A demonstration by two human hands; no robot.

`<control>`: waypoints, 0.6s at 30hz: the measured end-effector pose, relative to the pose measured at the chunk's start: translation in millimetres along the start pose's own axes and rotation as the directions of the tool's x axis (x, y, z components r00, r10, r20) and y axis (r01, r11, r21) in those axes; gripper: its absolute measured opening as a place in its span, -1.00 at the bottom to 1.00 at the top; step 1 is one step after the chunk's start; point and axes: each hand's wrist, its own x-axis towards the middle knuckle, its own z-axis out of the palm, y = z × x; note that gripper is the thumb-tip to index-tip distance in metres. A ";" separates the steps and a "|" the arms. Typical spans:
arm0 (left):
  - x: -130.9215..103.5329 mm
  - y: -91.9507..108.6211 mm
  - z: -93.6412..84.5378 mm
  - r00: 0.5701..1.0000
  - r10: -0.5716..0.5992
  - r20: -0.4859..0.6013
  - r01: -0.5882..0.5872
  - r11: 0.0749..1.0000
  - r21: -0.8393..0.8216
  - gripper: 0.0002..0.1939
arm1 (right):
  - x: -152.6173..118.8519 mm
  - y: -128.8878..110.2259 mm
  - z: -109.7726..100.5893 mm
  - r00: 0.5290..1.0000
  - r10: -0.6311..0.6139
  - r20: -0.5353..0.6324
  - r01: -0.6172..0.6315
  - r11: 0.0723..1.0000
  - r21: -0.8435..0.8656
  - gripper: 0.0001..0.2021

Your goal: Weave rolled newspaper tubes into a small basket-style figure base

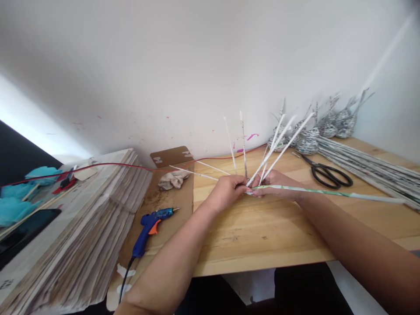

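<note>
Both hands meet over the wooden table around a small piece of weaving made of rolled paper sticks [274, 146]. Several white sticks fan upward and to the left out of it. My left hand [228, 190] is closed on its left side, thumb and fingers pinching near the base. My right hand [275, 181] is closed on the right side, where a long greenish-white paper strip [328, 192] runs out across my wrist toward the right. The woven base itself is mostly hidden by my fingers.
Black-handled scissors [331, 175], long paper sticks [367, 162] and several woven paper pieces [308, 141] lie at the right. On the left are a blue glue gun [144, 232] on cardboard [182, 210], a crumpled cloth [173, 179] and a tall newspaper stack [95, 232].
</note>
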 end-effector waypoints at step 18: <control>-1.1 -0.4 3.0 0.996 -0.076 0.040 0.076 0.997 0.009 -0.80 | 2.4 7.0 6.5 0.990 0.127 -0.066 -0.109 0.968 0.226 -0.59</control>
